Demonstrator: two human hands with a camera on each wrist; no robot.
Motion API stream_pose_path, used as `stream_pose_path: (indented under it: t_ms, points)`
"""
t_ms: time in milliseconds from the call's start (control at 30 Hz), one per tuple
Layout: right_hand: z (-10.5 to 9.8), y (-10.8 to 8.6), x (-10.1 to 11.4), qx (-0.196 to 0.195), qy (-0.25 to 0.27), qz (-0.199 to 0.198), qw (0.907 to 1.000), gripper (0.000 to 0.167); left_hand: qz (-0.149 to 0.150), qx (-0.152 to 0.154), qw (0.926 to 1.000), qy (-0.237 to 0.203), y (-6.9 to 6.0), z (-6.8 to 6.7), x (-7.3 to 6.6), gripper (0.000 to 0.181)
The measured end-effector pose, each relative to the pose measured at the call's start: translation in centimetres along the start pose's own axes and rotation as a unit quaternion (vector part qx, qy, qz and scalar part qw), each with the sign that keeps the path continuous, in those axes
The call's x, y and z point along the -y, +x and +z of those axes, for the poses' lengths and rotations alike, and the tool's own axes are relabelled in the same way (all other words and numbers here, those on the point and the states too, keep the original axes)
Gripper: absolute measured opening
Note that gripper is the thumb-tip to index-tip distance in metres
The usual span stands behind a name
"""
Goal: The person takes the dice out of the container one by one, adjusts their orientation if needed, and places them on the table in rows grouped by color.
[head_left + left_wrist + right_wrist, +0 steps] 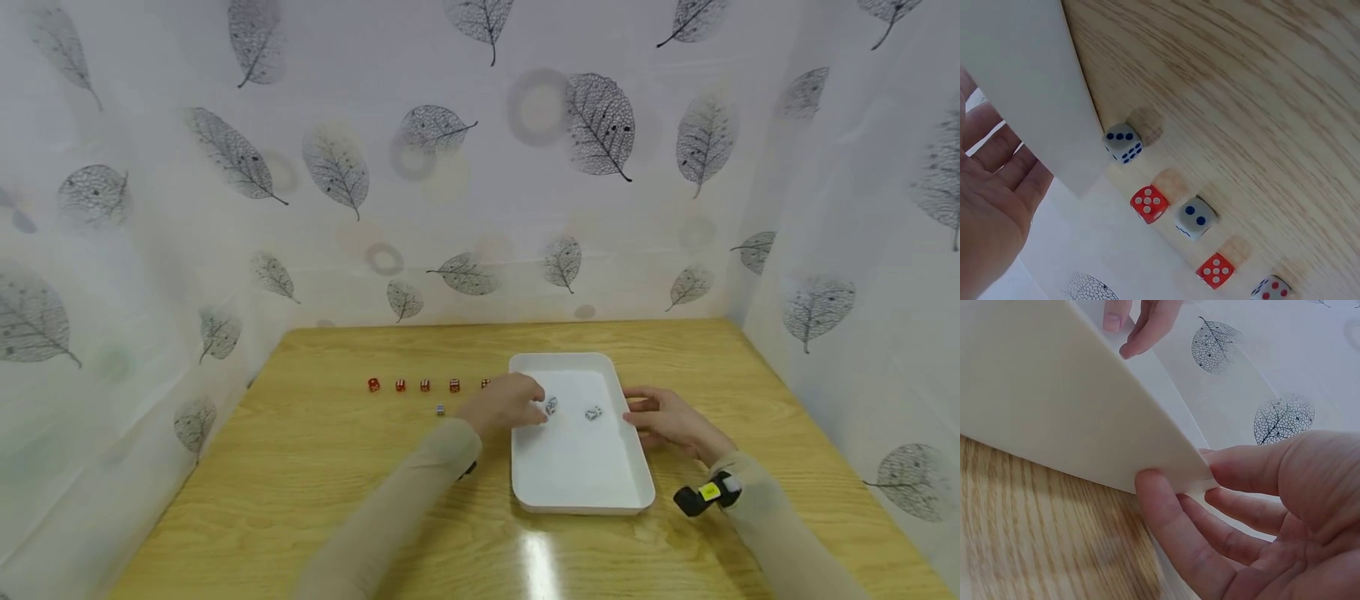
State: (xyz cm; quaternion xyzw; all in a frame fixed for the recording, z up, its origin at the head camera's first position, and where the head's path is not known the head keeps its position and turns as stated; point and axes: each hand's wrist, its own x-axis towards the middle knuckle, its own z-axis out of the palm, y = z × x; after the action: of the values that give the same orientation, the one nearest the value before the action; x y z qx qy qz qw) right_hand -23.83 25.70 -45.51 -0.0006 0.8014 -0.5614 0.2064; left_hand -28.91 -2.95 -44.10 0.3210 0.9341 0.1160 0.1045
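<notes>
The work looked partway: on the table (247, 483), the white tray (573, 479), right of centre in the frame, held a few white dice (593, 412), while red dice (424, 385) and a white die (440, 410) lay outside, left of centre; which remained to be moved was unclear. The tray was shallow, with rounded corners. The right hand (671, 421) grasped its right rim; the left hand (506, 404), fingers parted over its left side, apparently gripped nothing. The red dice had white pips.
</notes>
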Motion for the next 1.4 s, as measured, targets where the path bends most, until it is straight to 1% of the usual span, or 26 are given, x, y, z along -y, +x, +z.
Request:
stream_pose_path:
  t_ms: [67,233,367,600,767,1033,1167,1267,1400]
  points:
    - [0.0,0.0,0.0,-0.001,-0.002,0.000,1.0000,0.063,-0.004,-0.002,1.0000,0.003,0.1,0.1,-0.2,0.017]
    - [-0.1,0.1,0.0,0.000,-0.002,-0.001,1.0000,0.063,-0.020,-0.001,0.9995,0.026,0.5,0.5,-0.6,0.021]
    - [-0.1,0.1,-0.1,0.001,-0.003,-0.001,1.0000,0.063,-0.016,0.006,0.9990,0.041,1.0,0.9,-0.8,0.015]
    - [-0.1,0.1,-0.1,0.002,-0.002,-0.001,1.0000,0.063,-0.011,-0.008,0.9968,0.079,1.5,1.3,-1.2,0.024]
    - [-0.1,0.2,0.0,0.006,-0.001,0.000,1.0000,0.063,-0.014,-0.012,0.9977,0.065,1.8,1.3,-1.2,0.024]
    - [-0.2,0.2,-0.1,0.011,0.004,-0.004,0.9999,0.063,-0.010,-0.015,0.9981,0.058,2.3,1.6,-0.9,0.022]
    - [-0.2,0.1,-0.3,0.012,0.006,-0.006,0.9999,0.064,-0.020,-0.013,0.9988,0.044,2.4,1.7,-1.0,0.019]
    - [-0.2,0.1,-0.4,0.011,0.006,-0.008,0.9999,0.064,-0.024,-0.016,0.9987,0.043,2.4,1.7,-1.1,0.016]
    - [-0.2,0.2,-0.4,0.011,0.003,-0.010,0.9999,0.064,-0.018,-0.023,0.9983,0.050,2.4,1.7,-1.1,0.015]
